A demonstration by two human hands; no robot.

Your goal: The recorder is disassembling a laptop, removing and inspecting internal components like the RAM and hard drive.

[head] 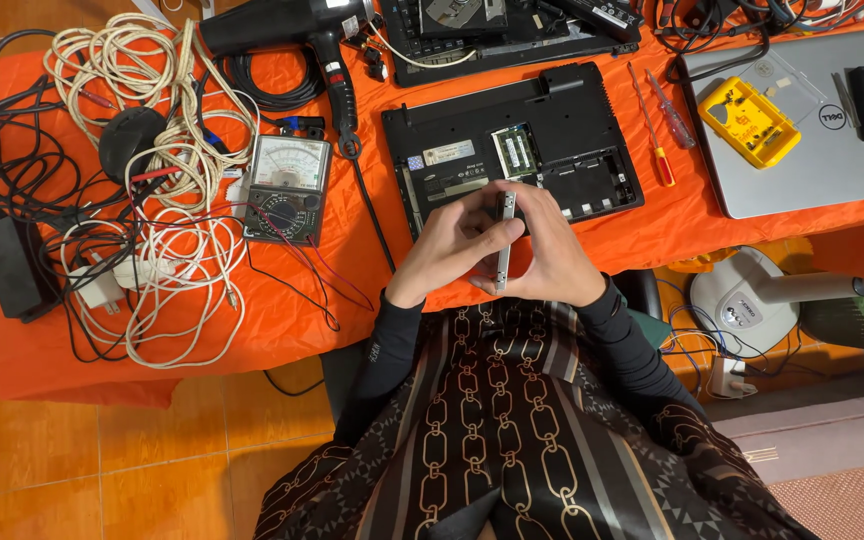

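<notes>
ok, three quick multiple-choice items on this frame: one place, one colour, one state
1. Where is the analog multimeter?
A. to the picture's left of the upturned laptop base
B. on the silver laptop
C. on the floor

2. What colour is the table cloth?
A. blue
B. orange
C. white

3. How is the thin flat silver part held?
A. lying on the cloth
B. in one hand only
C. edge-up between left hand and right hand

Answers: 1 A, it lies beside the base, by the cables. 2 B, orange under everything. 3 C, both hands pinch it.
</notes>
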